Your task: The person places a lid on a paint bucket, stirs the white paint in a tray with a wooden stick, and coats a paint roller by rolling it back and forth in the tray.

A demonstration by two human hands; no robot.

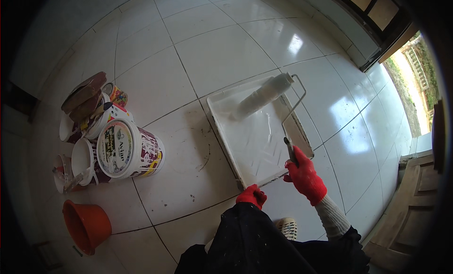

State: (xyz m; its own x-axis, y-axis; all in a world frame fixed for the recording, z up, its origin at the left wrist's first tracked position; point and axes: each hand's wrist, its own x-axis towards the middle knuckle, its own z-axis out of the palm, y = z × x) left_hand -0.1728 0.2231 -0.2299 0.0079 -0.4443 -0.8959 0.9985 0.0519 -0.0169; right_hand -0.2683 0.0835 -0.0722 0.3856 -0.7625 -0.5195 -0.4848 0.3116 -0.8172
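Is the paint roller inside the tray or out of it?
Inside. The paint roller rests in the far end of the white paint tray; the right hand holds its handle.

We're standing over a glossy white tiled floor (217,52), grey grout lines curving off toward the rim, scuffed dark near the middle. At two o'clock, a dark-framed doorway (377,19) pours daylight in, glaring off the tiles. At four o'clock, a wooden panelled door (415,212).
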